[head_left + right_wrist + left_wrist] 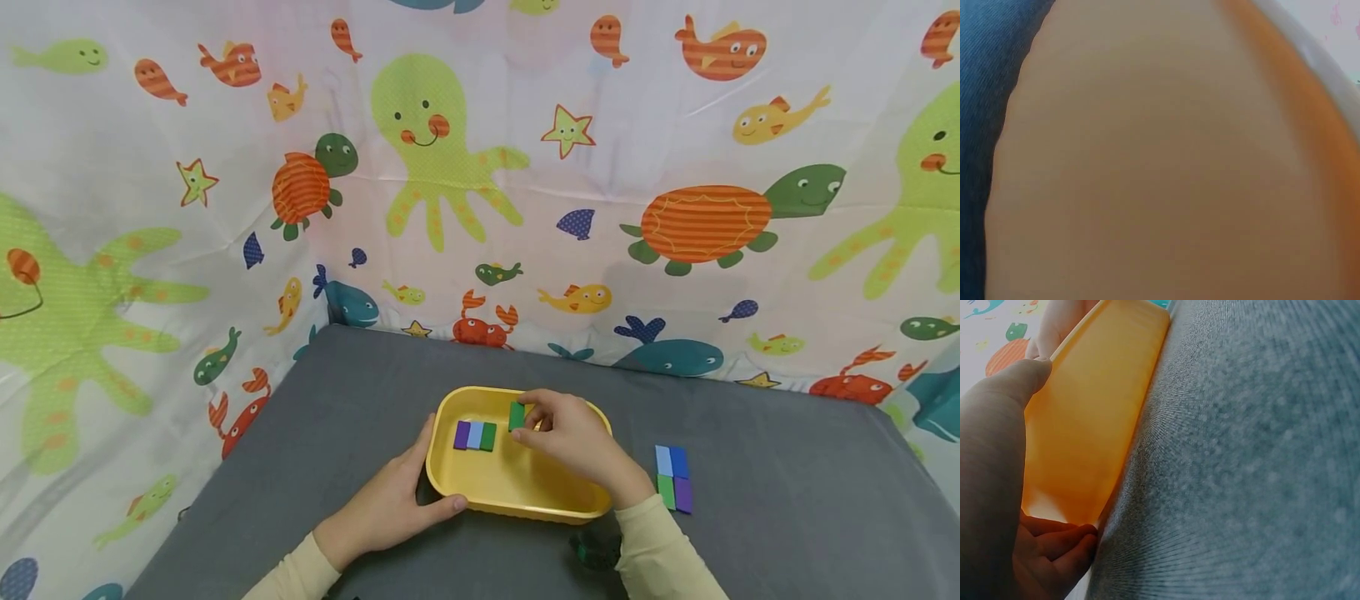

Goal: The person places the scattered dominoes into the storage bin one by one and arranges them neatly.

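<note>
A yellow plastic tub (517, 500) with a raised rim stands on the grey surface. My left hand (401, 500) holds its left front corner, thumb at the front rim and fingers along the left side; the left wrist view shows the thumb (1032, 378) on the rim. Over the inside of the tub, my right hand (570, 433) pinches a small green tile (517, 416) between thumb and fingers. Left of that tile, a purple tile (461, 435), a light blue tile (475, 435) and another green tile (487, 437) lie side by side in the tub.
Right of the tub, a light blue tile (663, 461), a dark blue tile (678, 462), a green tile (666, 492) and a purple tile (682, 495) form a block. A dark object (596, 550) is below my right wrist. A sea-animal curtain (510, 100) hangs behind.
</note>
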A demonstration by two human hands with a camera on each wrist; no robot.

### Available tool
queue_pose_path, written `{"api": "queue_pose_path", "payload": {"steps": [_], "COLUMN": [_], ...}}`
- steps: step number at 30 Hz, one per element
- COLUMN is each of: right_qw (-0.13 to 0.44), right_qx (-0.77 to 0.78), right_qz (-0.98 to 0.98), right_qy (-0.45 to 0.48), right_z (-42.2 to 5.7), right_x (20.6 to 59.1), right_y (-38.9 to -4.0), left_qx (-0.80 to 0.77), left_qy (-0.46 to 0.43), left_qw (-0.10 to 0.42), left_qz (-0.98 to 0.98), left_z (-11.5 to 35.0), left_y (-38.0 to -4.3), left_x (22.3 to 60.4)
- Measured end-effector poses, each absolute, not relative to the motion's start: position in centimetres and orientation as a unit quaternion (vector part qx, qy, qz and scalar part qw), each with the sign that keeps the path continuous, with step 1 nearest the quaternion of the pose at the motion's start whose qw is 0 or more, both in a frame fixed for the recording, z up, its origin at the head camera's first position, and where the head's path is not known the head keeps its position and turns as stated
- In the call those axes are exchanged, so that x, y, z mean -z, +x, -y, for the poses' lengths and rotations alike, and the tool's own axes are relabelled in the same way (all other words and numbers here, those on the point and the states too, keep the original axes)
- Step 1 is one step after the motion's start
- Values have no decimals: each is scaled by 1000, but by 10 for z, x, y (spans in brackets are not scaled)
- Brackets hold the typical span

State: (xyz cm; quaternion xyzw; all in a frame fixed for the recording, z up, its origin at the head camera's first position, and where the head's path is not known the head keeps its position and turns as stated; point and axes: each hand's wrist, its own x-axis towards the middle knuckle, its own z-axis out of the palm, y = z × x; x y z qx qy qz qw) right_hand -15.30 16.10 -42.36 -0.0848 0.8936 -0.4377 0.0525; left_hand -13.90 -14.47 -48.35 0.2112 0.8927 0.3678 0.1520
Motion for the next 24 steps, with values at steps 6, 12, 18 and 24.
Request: {"api": "queue_pose_path", "payload": {"steps": [6, 12, 18, 24], "right_qw": [56, 57, 73, 98], "right_qx": [437, 439, 439, 445], "right_qz": [-894, -892, -891, -888], "right_qy": [-85, -94, -83, -57], "right_z": [-149, -142, -138, -138], "right_x": [428, 433, 436, 441], "right_y": [-158, -164, -166, -166], "left_qx": [-367, -370, -366, -379], "left_qy": [213, 220, 220, 226], "left_qw": [149, 146, 145, 135], "left_qz": [-893, -891, -893, -887], "left_z": [145, 146, 146, 145], "left_y": [-138, -139, -140, -139], "left_x": [483, 485, 485, 485]}}
